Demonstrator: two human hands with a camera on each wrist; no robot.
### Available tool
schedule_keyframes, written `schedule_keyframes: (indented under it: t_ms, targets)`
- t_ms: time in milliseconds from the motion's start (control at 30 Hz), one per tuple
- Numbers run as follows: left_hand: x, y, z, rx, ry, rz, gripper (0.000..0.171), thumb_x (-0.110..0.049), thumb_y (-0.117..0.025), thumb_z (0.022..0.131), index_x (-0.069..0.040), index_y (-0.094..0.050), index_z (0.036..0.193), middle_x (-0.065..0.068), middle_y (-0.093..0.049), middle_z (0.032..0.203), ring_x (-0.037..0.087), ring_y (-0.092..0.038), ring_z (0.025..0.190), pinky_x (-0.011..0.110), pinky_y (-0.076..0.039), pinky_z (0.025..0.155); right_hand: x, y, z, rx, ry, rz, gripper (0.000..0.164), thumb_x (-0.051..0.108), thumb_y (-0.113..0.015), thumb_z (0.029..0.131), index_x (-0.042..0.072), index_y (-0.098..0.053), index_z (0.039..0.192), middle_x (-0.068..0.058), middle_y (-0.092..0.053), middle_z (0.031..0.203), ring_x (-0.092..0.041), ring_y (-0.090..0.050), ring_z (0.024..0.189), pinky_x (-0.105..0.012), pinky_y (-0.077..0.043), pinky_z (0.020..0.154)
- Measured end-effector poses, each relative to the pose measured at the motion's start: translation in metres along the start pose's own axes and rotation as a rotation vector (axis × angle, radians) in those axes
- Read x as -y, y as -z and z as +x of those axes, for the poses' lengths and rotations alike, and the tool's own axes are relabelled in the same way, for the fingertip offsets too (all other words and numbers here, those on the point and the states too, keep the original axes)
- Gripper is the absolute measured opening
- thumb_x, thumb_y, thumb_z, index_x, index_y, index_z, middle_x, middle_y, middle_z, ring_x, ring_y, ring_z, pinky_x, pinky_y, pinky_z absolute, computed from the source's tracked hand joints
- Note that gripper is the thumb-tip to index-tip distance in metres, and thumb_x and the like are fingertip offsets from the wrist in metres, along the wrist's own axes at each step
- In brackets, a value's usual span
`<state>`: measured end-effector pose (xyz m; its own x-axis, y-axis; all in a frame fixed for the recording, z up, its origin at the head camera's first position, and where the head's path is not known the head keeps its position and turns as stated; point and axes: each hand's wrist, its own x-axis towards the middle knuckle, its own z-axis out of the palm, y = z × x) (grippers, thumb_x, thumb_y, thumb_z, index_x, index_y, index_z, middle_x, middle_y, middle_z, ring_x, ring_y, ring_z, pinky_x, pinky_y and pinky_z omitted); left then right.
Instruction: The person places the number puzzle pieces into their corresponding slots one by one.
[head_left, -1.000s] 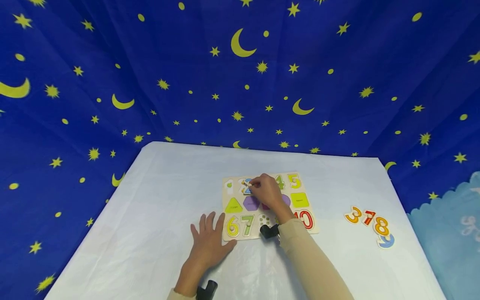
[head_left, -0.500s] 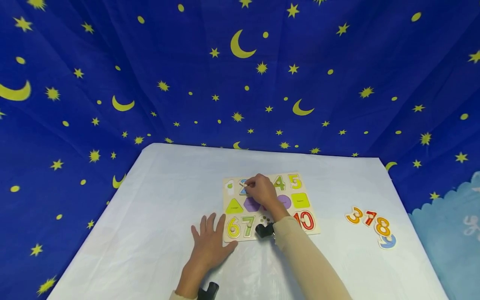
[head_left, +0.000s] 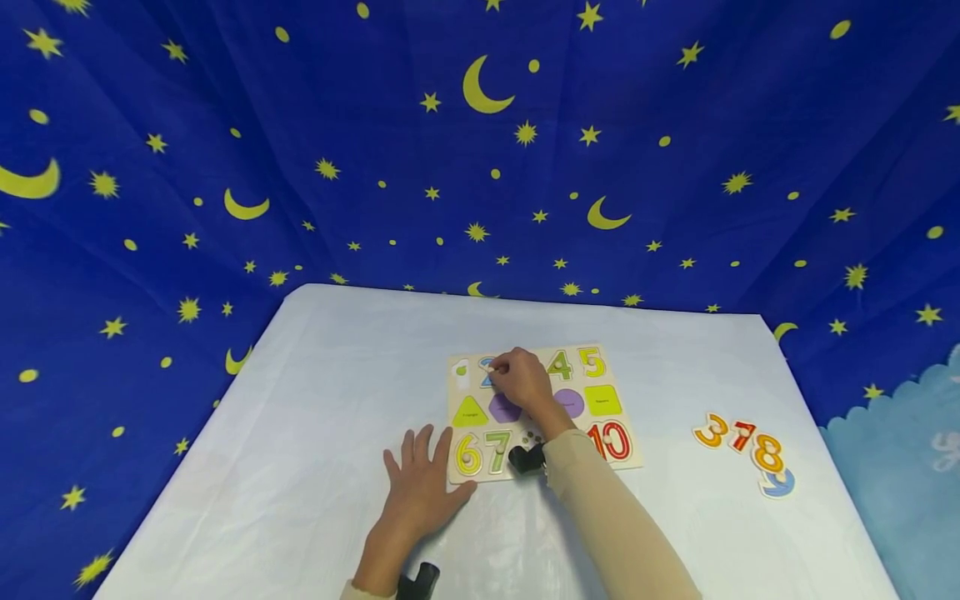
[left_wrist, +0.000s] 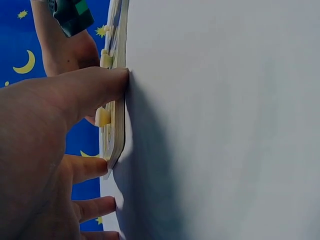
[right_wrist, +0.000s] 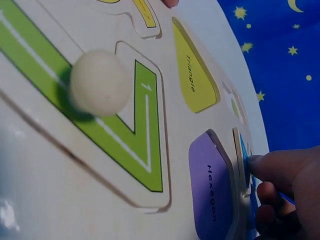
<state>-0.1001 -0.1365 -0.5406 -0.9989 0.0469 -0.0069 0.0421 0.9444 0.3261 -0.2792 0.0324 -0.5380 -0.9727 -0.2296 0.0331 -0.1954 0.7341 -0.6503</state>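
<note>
A wooden number puzzle board (head_left: 540, 472) lies on the white table. At its top row, my right hand (head_left: 525, 385) pinches the blue number 2 puzzle piece (head_left: 486, 375), right over the second spot. The fingers hide much of that piece; in the right wrist view the blue 2 (right_wrist: 243, 157) stands slightly proud of the board beside the purple hexagon (right_wrist: 212, 185). My left hand (head_left: 418, 492) rests with spread fingers at the board's lower left corner. In the left wrist view its thumb (left_wrist: 107, 82) touches the board's edge (left_wrist: 120, 120).
Off to the right lie loose number pieces: an orange 3 (head_left: 710, 431), a red piece (head_left: 742, 435), an orange 8 (head_left: 767, 453) and a blue piece (head_left: 778, 483) partly under the 8. Pieces 4 (head_left: 559, 365), 5 (head_left: 592, 362), 6 (head_left: 468, 454) and 7 (head_left: 498, 451) sit in the board.
My right hand has moved a little to the left with the blue 2, which now sits squarer over its spot. The left hand stays in place.
</note>
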Motion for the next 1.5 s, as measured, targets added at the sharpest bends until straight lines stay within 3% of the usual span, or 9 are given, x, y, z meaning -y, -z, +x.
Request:
schedule_keyframes:
  t_ms: [400,667,967,1167,1500]
  targets:
    - [-0.004,-0.001,0.000,0.007,0.010,-0.002,0.085,-0.055,-0.067,0.080,-0.009,-0.040,0.146,0.023,-0.030,0.146,0.048,-0.019,0.136,0.074,-0.011,0.099,0.000,0.005,-0.005,0.021,-0.003,-0.001,0.019,0.016,-0.069,0.084,0.013,-0.075,0.101,0.002,-0.056,0.082,-0.015,-0.052,0.072,-0.032,-0.044,0.064]
    - [-0.006,-0.005,0.001,0.012,0.008,-0.010,0.086,-0.056,-0.067,0.080,-0.010,-0.039,0.147,0.022,-0.030,0.146,0.048,-0.017,0.137,0.074,-0.011,0.099,-0.003,0.011,-0.012,-0.004,-0.028,-0.011,0.029,0.018,-0.068,0.084,0.011,-0.071,0.111,0.001,-0.055,0.082,-0.015,-0.051,0.072,-0.031,-0.041,0.062]
    - [-0.004,-0.001,-0.003,0.005,0.013,0.002,0.085,-0.055,-0.068,0.080,-0.009,-0.040,0.146,0.023,-0.031,0.146,0.049,-0.019,0.136,0.075,-0.012,0.098,-0.004,0.027,-0.030,-0.080,-0.008,0.095,0.019,0.021,-0.065,0.087,0.013,-0.073,0.103,0.002,-0.056,0.083,-0.014,-0.053,0.072,-0.032,-0.045,0.063]
    - [-0.004,0.000,-0.003,0.014,0.025,0.005,0.085,-0.055,-0.067,0.081,-0.009,-0.039,0.146,0.023,-0.031,0.146,0.049,-0.019,0.136,0.075,-0.011,0.098,-0.010,0.036,-0.041,-0.116,0.008,0.103,0.019,0.022,-0.067,0.085,0.013,-0.073,0.101,0.004,-0.058,0.081,-0.013,-0.053,0.069,-0.031,-0.044,0.062]
    - [-0.003,-0.003,-0.002,0.011,0.018,-0.004,0.086,-0.055,-0.067,0.080,-0.010,-0.038,0.147,0.022,-0.029,0.147,0.048,-0.017,0.136,0.074,-0.011,0.099,-0.028,0.051,-0.060,-0.132,-0.035,0.110,0.020,0.023,-0.068,0.085,0.012,-0.072,0.102,0.004,-0.058,0.079,-0.014,-0.051,0.067,-0.031,-0.042,0.059]
